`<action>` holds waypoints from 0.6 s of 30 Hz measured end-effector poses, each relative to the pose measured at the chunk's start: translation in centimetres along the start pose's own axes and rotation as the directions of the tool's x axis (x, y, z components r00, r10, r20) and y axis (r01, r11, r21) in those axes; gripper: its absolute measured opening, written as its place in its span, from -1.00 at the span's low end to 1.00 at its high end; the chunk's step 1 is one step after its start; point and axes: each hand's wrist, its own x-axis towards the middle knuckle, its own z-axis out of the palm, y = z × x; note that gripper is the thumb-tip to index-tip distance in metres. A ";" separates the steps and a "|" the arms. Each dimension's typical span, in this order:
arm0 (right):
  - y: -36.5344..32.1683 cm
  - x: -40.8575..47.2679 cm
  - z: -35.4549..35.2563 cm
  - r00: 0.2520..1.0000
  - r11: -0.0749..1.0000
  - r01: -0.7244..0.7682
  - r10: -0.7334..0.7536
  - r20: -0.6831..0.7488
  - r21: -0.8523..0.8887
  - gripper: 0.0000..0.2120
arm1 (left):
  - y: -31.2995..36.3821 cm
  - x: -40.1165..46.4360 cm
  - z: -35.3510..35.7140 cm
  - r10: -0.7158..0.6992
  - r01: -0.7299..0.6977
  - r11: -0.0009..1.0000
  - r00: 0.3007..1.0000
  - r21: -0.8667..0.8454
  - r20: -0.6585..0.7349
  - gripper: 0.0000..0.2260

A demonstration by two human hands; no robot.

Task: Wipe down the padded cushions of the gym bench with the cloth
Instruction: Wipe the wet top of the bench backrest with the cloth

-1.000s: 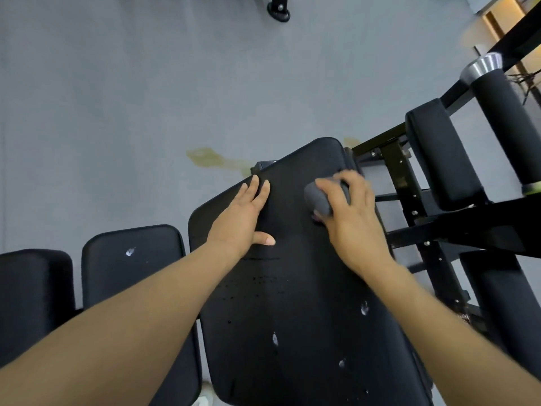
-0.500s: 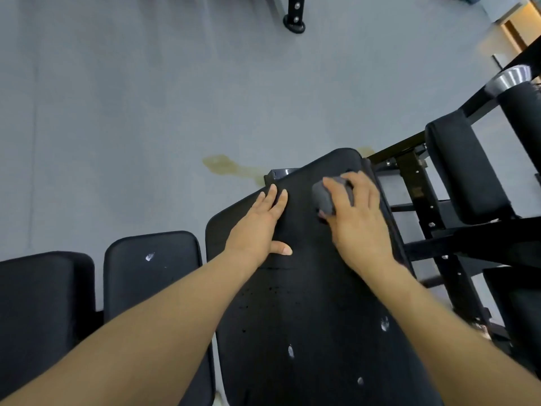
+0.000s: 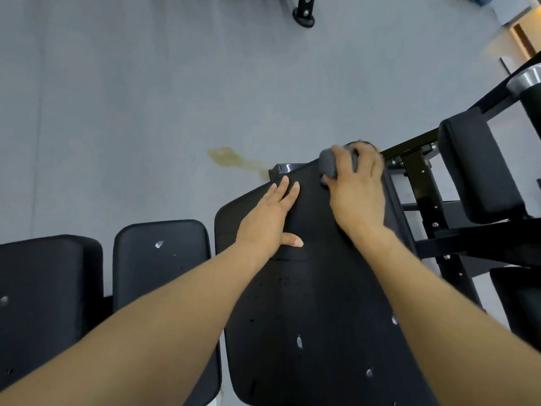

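A long black padded backrest cushion [image 3: 307,303] of the gym bench runs from the bottom of the head view up to the middle. My right hand [image 3: 358,191] grips a bunched grey cloth [image 3: 328,164] at the cushion's far top edge, slightly blurred. My left hand [image 3: 270,221] lies flat on the cushion's upper left, fingers straight and thumb out. A smaller black seat cushion [image 3: 161,273] sits to the left, and another black cushion [image 3: 44,303] at the far left. White scuffs mark the pads.
Black steel frame bars [image 3: 421,183] stand right of the backrest, with a black pad [image 3: 480,168] and a chrome-capped roller [image 3: 527,80] beyond. Grey floor [image 3: 131,98] carries a yellowish stain [image 3: 231,158]. A black equipment foot [image 3: 304,13] stands at top.
My right hand has slid the cloth up the backrest from its upper part to the far top edge. My left hand stays flat on the cushion. The camera has tilted a little.
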 end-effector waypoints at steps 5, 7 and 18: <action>-2.3 -9.1 -0.1 0.955 0.963 0.262 -0.268 0.129 0.059 -0.42 | -2.3 -3.0 0.6 -0.104 0.102 0.994 0.994 -0.044 -0.037 -0.10; -1.7 -7.9 -0.3 0.933 0.947 0.318 -0.322 0.160 0.052 -0.40 | -3.1 -3.8 0.7 -0.141 0.141 0.990 0.990 -0.023 -0.012 -0.10; -2.9 -2.1 2.0 0.997 0.997 0.079 -0.079 0.008 -0.011 -0.49 | -2.9 -3.4 -0.1 -0.175 0.171 0.982 0.983 0.085 0.050 -0.08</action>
